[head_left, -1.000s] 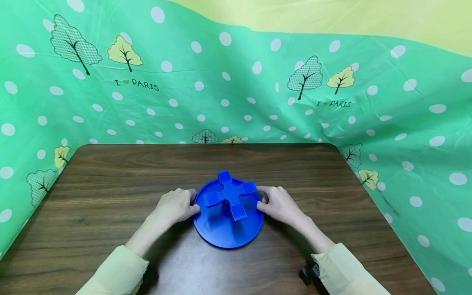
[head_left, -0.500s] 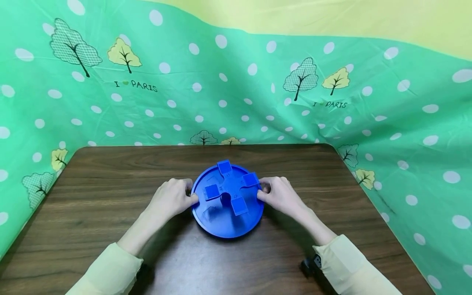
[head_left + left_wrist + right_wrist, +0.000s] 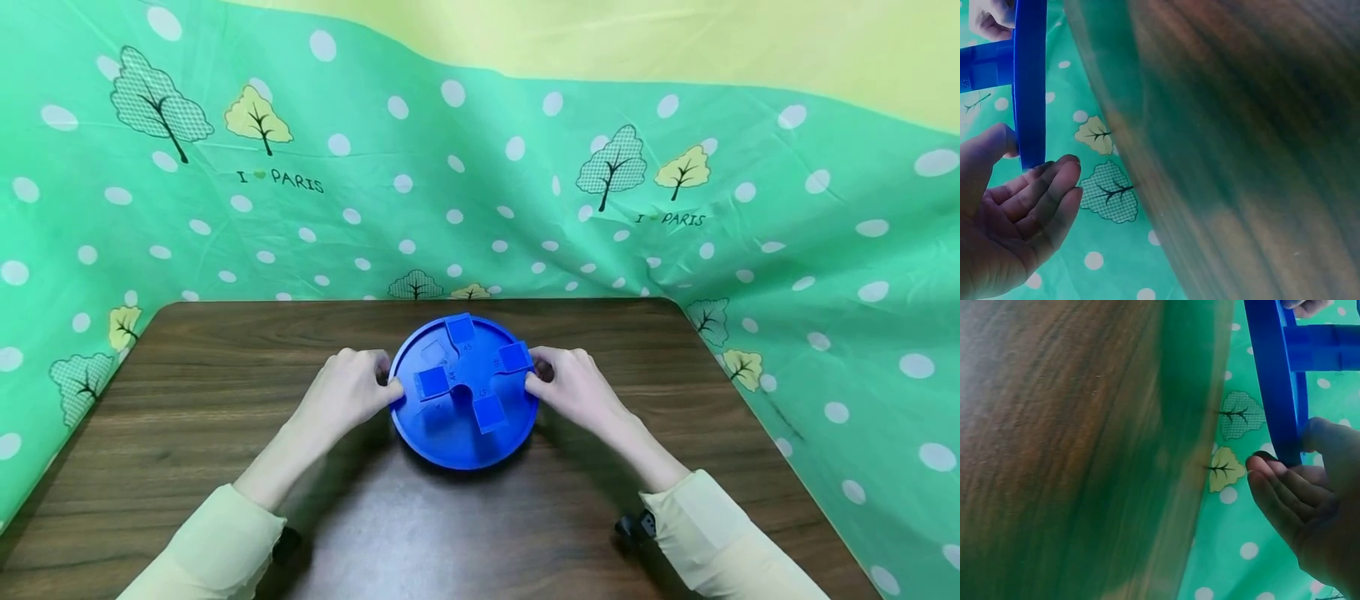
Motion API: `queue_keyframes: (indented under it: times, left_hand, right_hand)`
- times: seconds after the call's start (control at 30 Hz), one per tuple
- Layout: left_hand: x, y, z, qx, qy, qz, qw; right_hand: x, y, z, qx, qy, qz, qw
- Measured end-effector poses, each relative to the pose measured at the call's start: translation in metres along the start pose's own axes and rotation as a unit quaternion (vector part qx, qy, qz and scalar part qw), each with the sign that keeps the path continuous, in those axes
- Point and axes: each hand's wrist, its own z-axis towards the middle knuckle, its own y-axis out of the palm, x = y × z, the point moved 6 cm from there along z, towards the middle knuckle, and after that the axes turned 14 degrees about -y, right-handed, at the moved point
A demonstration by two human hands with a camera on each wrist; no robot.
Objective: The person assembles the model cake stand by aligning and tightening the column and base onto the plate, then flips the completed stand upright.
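Note:
A blue round plate (image 3: 461,450) with a raised rim is held between both hands at mid-table. On a short post above it sits a four-armed blue cross (image 3: 476,367) with square ends and small digits. My left hand (image 3: 348,387) pinches the plate's left edge, thumb on top and fingers below. At the opposite edge my right hand (image 3: 577,392) grips the same way. Both wrist views show the plate's rim (image 3: 1030,81) edge-on, with a gap between it and the wooden surface. The undersides of the curled right fingers (image 3: 1294,497) show beneath it.
The brown wood-grain table (image 3: 225,358) extends around the plate. Behind it and along its sides hangs a green dotted cloth (image 3: 480,167) with printed trees. Black devices (image 3: 636,529) are strapped at the wrists, by the pale sleeves (image 3: 720,533).
Both hands have carried the blue plate away from me, toward the table's far edge. Its cross top now shows more from above. The grip is the same throughout.

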Motion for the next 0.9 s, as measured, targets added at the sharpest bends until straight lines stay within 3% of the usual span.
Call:
queue_keyframes:
  times: [0.33, 0.6, 0.9]
  left_hand:
    - [-0.001, -0.011, 0.008, 0.025, -0.009, -0.048, 0.9985]
    - [-0.006, -0.014, 0.013, 0.028, -0.016, -0.079, 0.9964]
    - [-0.007, -0.023, 0.013, 0.060, -0.003, -0.107, 0.9925]
  right_hand:
    - [-0.001, -0.012, 0.010, 0.041, 0.022, 0.037, 0.9982]
    - [-0.005, -0.015, 0.013, 0.086, -0.001, 0.051, 0.9950]
    - [-0.011, -0.021, 0.016, 0.126, -0.011, 0.051, 0.9907]
